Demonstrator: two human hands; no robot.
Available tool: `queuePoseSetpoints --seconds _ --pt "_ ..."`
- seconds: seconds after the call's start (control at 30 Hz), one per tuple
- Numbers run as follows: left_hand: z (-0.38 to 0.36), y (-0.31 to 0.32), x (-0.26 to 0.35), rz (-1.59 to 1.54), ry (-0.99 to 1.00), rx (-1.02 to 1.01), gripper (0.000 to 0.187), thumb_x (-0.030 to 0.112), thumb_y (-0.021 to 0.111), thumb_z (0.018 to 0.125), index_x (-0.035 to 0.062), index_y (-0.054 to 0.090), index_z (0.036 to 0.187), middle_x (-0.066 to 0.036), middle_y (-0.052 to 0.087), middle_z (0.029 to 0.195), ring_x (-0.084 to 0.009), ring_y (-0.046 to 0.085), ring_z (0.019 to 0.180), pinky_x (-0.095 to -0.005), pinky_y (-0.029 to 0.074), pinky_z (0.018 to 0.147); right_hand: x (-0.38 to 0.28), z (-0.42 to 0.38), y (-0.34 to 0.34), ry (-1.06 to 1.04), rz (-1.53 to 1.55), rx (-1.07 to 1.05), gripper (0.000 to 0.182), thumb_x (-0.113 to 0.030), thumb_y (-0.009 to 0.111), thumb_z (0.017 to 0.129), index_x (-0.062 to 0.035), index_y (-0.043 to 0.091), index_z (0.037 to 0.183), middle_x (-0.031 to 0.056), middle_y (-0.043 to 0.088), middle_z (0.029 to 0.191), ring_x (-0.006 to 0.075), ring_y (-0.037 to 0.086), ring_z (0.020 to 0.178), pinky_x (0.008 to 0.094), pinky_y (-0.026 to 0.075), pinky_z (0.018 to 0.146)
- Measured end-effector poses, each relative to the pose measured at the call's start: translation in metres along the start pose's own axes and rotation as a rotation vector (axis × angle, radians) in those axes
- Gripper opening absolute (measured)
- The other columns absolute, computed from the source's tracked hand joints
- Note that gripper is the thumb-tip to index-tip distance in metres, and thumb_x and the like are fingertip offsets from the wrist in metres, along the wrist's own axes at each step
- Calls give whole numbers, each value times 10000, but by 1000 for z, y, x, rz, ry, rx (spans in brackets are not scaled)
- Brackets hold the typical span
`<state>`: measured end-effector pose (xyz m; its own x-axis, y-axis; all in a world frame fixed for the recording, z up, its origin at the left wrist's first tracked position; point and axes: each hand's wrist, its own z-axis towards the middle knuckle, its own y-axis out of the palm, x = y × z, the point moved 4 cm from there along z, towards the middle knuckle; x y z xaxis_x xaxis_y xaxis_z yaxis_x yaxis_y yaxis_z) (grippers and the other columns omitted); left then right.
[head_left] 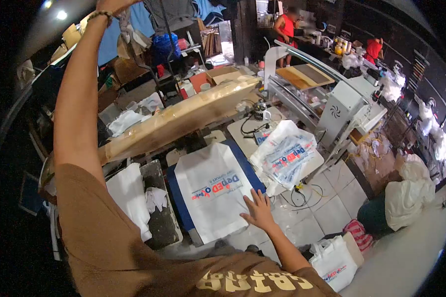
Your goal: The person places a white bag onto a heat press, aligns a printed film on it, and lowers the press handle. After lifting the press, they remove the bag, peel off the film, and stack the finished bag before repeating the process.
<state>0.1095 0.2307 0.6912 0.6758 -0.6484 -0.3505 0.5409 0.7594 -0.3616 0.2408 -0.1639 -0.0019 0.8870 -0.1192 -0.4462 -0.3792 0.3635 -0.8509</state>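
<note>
Filling frame: one cluttered workroom (406, 27), tiled floor (307, 227) lower right — one blue pad (177, 197) mid-frame, one white printed sheet (210, 200) flat on it. One right hand (257, 212) at its right edge, fingers spread apart; one left hand (115, 6) upper left, cut off — can't tell grip.

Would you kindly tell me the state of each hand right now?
Left hand: raised, cut off by the picture's top edge; its grip cannot be told.
Right hand: open, spread at the edge of the white printed bag.
</note>
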Motion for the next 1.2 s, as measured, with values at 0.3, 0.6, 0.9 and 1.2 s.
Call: queuePoseSetpoints --seconds 0.3,0.6,0.9,1.2 --pt "-149 -152 109 -67 86 191 317 227 751 861 50 697 1119 -102 684 1092 -235 640 1032 -344 476 948 67 -16 -25 242 491 440 303 -246 706 912 -24 664 1114 152 661 1099 243 620 1016 349 470 918" --pt "-472 -144 397 -1196 -185 -882 291 362 834 711 108 709 778 -66 601 679 -275 617 611 -386 468 540 -50 15 -210 -82 751 437 76 -60 686 841 -6 646 877 79 650 847 202 611 801 315 474 757" --pt "-519 -135 405 -1011 -366 -517 232 243 775 638 98 692 799 -76 685 802 -290 676 731 -400 543 648 -132 4 -130 -559 596 -168 568 -438 597 912 -1 586 1274 206 627 1145 384 609 1018 448 467 890" --pt "-531 -114 371 -1469 -566 -584 203 227 805 702 73 683 754 -91 682 790 -256 664 713 -375 518 662 -112 -2 -92 -301 581 -129 458 -397 556 955 16 587 1150 223 614 990 391 613 936 453 459 818"
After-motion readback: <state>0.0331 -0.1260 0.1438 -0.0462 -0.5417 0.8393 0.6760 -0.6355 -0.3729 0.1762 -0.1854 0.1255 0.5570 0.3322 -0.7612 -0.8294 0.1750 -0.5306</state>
